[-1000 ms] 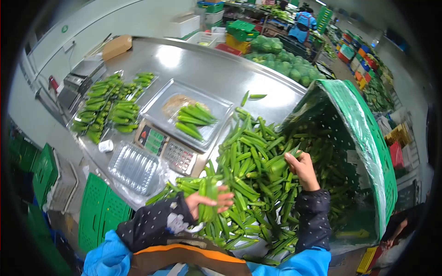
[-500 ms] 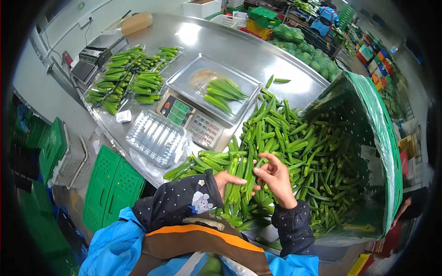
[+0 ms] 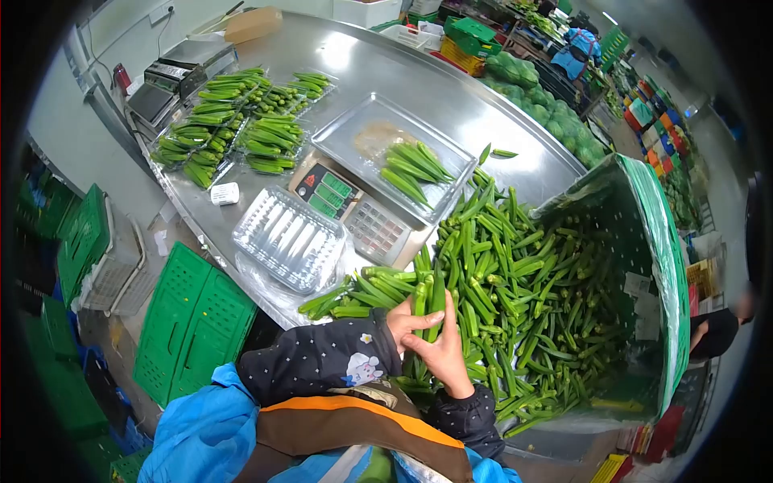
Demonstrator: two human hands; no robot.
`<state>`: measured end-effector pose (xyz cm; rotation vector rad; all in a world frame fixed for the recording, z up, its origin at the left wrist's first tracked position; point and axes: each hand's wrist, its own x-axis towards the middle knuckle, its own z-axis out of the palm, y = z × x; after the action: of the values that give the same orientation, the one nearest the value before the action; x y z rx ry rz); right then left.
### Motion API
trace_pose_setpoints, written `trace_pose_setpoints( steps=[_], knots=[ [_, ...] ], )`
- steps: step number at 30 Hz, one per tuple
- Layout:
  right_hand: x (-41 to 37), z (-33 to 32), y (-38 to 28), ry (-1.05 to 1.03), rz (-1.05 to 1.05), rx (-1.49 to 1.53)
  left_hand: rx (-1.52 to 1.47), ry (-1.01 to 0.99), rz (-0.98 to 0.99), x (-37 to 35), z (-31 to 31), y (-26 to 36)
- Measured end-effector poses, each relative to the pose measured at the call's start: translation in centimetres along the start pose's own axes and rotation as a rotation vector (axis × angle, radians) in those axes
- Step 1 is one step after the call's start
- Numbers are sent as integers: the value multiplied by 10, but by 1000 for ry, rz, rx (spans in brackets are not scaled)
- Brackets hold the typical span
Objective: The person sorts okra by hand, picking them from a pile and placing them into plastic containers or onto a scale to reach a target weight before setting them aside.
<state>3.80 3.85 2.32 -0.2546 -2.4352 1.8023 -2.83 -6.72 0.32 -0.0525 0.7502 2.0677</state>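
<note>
A small bunch of green okra (image 3: 437, 296) stands upright between my two hands. My left hand (image 3: 405, 324) is closed around its left side, thumb across the pods. Against the right side presses my right hand (image 3: 448, 354), fingers straight and thumb beside the left one. Loose okra (image 3: 491, 258) lies heaped around and beyond both hands, spilling from a lined green crate (image 3: 656, 241) tipped on its side. Ahead is a digital scale (image 3: 377, 229) bearing a metal tray (image 3: 348, 129), with several okra pods (image 3: 412, 169) on it.
Clear plastic containers (image 3: 288, 241) are stacked left of the scale. Filled okra packs (image 3: 274, 143) sit farther left, near a white roll (image 3: 225, 193) and another device (image 3: 165, 84). Green crates (image 3: 193, 322) stand below the table edge. A person in blue (image 3: 578, 52) is far back.
My right hand has moved left and down, from picking at the pod tops to pressing against the bunch. The view has shifted slightly, and the bunch now stands more upright.
</note>
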Motion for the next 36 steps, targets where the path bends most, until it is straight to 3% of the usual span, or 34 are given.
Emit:
trace_pose_setpoints(
  steps=[1, 2, 3, 5, 6, 7, 9, 11, 13, 15, 16, 20, 27, 31, 33, 36],
  knots=[
    [4, 0, -1, -43, 67, 82, -50, 11, -33, -2, -2, 4],
    [9, 2, 6, -24, -51, -29, 65, 19, -38, -2, -8, 5],
    [14, 0, 5, -103, 21, 49, 63, 19, -29, -2, -12, 6],
    [26, 5, 5, -94, 6, 179, 633, -48, 231, -1, -19, 7],
    [36, 3, 3, -104, 11, 26, 590, -87, 285, 1, -22, 8],
    [48, 1, -18, -133, 69, 69, 589, -86, 296, -1, -23, 16],
    [85, -10, -24, -194, -30, -21, 1058, 99, 625, -6, -23, 36],
    [141, -21, -9, -133, -122, -78, 836, 104, 447, -22, -23, 60],
    [193, -28, -33, -56, -286, -317, 470, 90, 239, -34, -34, 75],
    [239, -28, -37, -16, -388, -433, 476, 74, 205, -40, -62, 74],
    [254, -23, -48, -54, -153, -419, 475, 109, 169, -48, -68, 77],
    [287, -6, -22, 2, -355, -893, 448, 156, 74, -70, -122, 74],
    [285, -14, 1, 150, -343, -773, 400, 221, -114, -102, -125, 102],
    [295, -21, 15, 122, -312, -642, 389, 114, -155, -93, -118, 109],
    [303, -24, 31, 107, -238, -381, 384, 74, -164, -89, -121, 109],
    [298, -22, 25, 154, -343, -539, 452, 40, -209, -85, -122, 109]
  ],
)
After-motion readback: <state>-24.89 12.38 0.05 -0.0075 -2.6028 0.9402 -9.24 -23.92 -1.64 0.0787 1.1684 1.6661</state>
